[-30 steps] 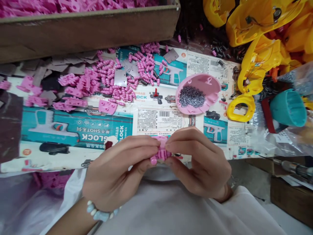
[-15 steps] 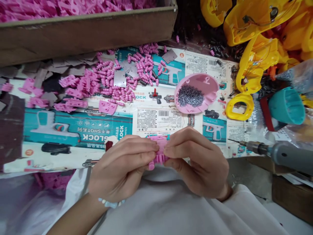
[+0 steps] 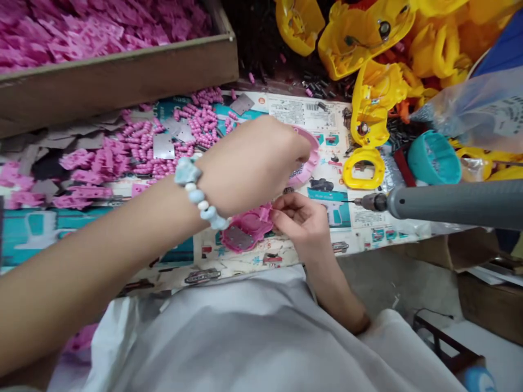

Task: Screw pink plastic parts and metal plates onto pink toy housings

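Note:
My left hand [image 3: 255,160], with a beaded bracelet on its wrist, reaches over the pink bowl [image 3: 311,158] of small screws and hides part of it. Its fingertips are mostly hidden behind the hand. My right hand [image 3: 300,218] pinches the edge of a pink plastic part [image 3: 255,226], which lies on the printed cardboard with a grey plate [image 3: 239,238] in it. Just right of my right hand, the thin tip of a grey electric screwdriver [image 3: 449,204] points left.
A box [image 3: 122,76] of pink parts stands at the back left. Small pink pieces [image 3: 143,144] and grey plates [image 3: 61,140] are spread before it. Yellow shells [image 3: 371,98], a teal cup [image 3: 435,158] and a clear bag [image 3: 478,114] are on the right.
My left hand has moved from the pink part to over the bowl. The pink part now rests on the cardboard with my right hand at it. The view has shifted right.

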A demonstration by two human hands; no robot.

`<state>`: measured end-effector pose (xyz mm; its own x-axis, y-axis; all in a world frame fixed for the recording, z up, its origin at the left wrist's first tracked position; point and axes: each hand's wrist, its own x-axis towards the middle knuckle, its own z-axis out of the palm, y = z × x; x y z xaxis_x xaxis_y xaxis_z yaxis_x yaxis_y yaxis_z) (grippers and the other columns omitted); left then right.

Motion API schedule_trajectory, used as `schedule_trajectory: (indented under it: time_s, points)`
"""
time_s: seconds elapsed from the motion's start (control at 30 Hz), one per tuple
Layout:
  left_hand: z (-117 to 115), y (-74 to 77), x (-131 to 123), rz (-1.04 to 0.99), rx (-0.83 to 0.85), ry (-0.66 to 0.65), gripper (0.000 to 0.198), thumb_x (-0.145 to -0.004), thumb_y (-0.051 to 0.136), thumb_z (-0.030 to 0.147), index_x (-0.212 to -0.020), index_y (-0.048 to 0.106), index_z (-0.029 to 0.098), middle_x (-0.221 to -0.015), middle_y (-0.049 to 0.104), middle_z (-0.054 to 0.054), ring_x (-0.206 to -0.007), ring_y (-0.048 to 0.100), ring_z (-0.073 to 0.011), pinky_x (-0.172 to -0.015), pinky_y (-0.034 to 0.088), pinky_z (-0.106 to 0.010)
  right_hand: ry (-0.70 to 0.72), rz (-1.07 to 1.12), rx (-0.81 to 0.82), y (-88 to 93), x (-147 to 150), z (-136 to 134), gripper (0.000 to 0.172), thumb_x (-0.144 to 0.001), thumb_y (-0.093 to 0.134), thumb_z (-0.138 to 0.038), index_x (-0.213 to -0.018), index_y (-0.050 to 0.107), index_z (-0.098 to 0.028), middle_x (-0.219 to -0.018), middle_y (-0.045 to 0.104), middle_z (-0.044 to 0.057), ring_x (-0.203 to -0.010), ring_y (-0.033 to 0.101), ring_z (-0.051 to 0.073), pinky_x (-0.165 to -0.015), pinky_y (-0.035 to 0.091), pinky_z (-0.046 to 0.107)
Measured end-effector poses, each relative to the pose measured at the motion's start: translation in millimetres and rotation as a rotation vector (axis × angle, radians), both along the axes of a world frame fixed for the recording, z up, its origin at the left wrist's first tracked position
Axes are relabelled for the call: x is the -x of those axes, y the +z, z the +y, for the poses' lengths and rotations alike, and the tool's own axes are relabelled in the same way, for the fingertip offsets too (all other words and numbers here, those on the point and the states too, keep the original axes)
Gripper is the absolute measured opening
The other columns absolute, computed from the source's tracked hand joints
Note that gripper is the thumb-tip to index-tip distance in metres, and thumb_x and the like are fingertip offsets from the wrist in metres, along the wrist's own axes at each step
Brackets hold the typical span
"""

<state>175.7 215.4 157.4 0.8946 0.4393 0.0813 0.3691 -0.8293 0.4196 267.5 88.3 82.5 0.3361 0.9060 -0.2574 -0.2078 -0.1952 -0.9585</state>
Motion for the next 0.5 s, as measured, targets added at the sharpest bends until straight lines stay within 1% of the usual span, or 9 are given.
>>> schedule_trajectory:
  time_s: [0.07,0.1,0.13,0.17,0.23,0.3,0.37,0.43,0.5]
  points:
    - [-4,3.9,4,0.004,-0.133,-0.027,0.016,-0.083,0.052,0.011,-0.086,0.068,0.013,-0.077,0.066,-0.005,-0.070,0.061,-0.0228,-0.063,0.042,-0.031,-0.007,0.029,-0.017,1.4,-2,0,0.010,-0.070,0.065,-0.015,-0.072,0.056,-0.012,-0.064,0.055,-0.002,-0.054,0.052,0.003,-0.051,0.045,0.010]
    - [-9,3.8,12,-0.081,-0.184,-0.025,0.018,-0.088,0.050,0.016,-0.087,0.068,0.012,-0.077,0.066,-0.005,-0.068,0.060,-0.0212,-0.061,0.040,-0.029,-0.002,0.037,-0.031,2.3,-3,-1,0.010,-0.070,0.066,-0.014,-0.072,0.056,-0.012,-0.065,0.056,-0.002,-0.055,0.052,0.003,-0.052,0.046,0.010]
    - [-16,2.0,24,-0.155,-0.170,0.006,0.021,-0.092,0.047,0.019,-0.090,0.067,0.012,-0.079,0.066,-0.005,-0.068,0.060,-0.0184,-0.061,0.040,-0.028,0.008,0.043,-0.048,3.0,-5,-3,0.009,-0.071,0.066,-0.014,-0.072,0.057,-0.012,-0.066,0.057,-0.002,-0.056,0.053,0.003,-0.053,0.046,0.010]
    - [-23,-1.6,37,-0.187,-0.111,0.038,0.024,-0.094,0.045,0.023,-0.093,0.066,0.012,-0.082,0.066,-0.004,-0.070,0.060,-0.0156,-0.064,0.041,-0.026,0.029,0.055,-0.062,3.5,-7,-5,0.009,-0.072,0.066,-0.014,-0.073,0.057,-0.012,-0.067,0.057,-0.002,-0.057,0.054,0.003,-0.054,0.046,0.009]
    - [-38,-13.7,60,-0.168,0.063,0.105,0.025,-0.095,0.046,0.027,-0.105,0.065,0.013,-0.100,0.068,-0.003,-0.085,0.064,-0.0127,-0.075,0.044,-0.020,0.103,0.098,-0.069,3.7,-9,-8,0.009,-0.077,0.066,-0.017,-0.077,0.058,-0.013,-0.069,0.058,-0.002,-0.059,0.054,0.003,-0.054,0.046,0.010]
    - [-51,-29.9,73,-0.159,0.280,0.188,0.028,-0.094,0.048,0.030,-0.111,0.065,0.014,-0.105,0.069,-0.003,-0.089,0.066,-0.0126,-0.076,0.047,-0.018,0.175,0.061,-0.073,3.5,-7,-10,0.008,-0.083,0.063,-0.019,-0.082,0.057,-0.014,-0.071,0.057,-0.002,-0.059,0.054,0.003,-0.054,0.045,0.012]
    - [-61,-45.4,76,-0.223,0.531,0.343,0.029,-0.092,0.050,0.033,-0.106,0.068,0.015,-0.097,0.071,-0.003,-0.081,0.067,-0.0147,-0.068,0.050,-0.019,0.158,-0.229,-0.164,3.6,-1,-8,0.006,-0.085,0.060,-0.016,-0.085,0.054,-0.015,-0.076,0.055,-0.001,-0.066,0.054,0.005,-0.059,0.047,0.015]
    - [-67,-56.0,73,-0.336,0.782,0.508,0.029,-0.089,0.054,0.036,-0.099,0.071,0.014,-0.087,0.071,-0.004,-0.075,0.067,-0.0168,-0.062,0.052,-0.020,0.083,-0.707,-0.360,4.1,8,-5,0.009,-0.082,0.057,-0.008,-0.087,0.053,-0.015,-0.084,0.056,0.002,-0.079,0.055,0.009,-0.071,0.048,0.022]
    - [-72,-60.6,70,-0.445,0.972,0.589,0.029,-0.084,0.061,0.039,-0.095,0.072,0.014,-0.082,0.071,-0.005,-0.071,0.067,-0.0171,-0.061,0.053,-0.021,0.054,-1.074,-0.553,5.3,14,-3,0.012,-0.080,0.057,-0.004,-0.088,0.056,-0.013,-0.091,0.058,0.006,-0.088,0.055,0.014,-0.081,0.048,0.029]
